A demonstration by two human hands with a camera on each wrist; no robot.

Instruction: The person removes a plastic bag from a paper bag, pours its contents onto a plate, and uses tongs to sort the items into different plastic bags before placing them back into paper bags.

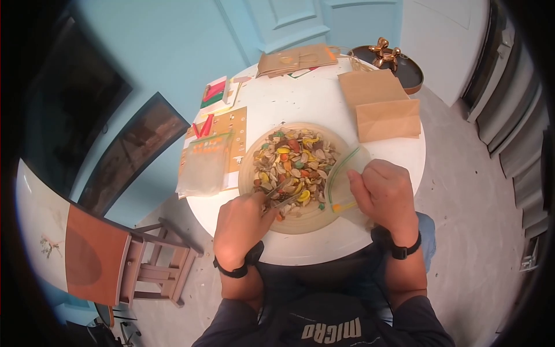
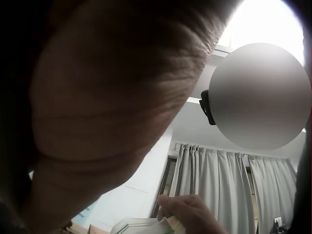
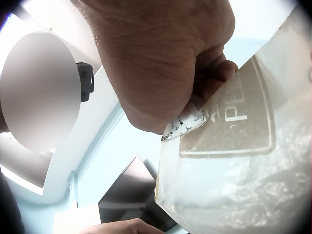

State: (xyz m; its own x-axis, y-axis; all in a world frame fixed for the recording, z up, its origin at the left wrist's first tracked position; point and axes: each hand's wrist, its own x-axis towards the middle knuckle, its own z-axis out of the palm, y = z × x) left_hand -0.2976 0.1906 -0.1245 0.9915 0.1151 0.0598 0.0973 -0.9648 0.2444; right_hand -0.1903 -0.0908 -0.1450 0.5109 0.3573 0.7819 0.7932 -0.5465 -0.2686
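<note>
A wide beige dish holds a heap of potpourri, with brown, yellow, orange and green pieces. At its near left edge my left hand grips metal tongs, their two arms spread apart over the pieces. To the right, my right hand pinches a translucent zip bag by its side, beside the dish rim. The bag's green-edged mouth faces the heap. Up close in the right wrist view, the bag hangs from curled fingers and bears a brown printed patch. The left palm fills much of the left wrist view.
Brown paper bags lie at the table's back right, with more paper bags at the back. Another zip bag lies on the left near red strips. A dark round tray carries a shiny balloon-dog figure.
</note>
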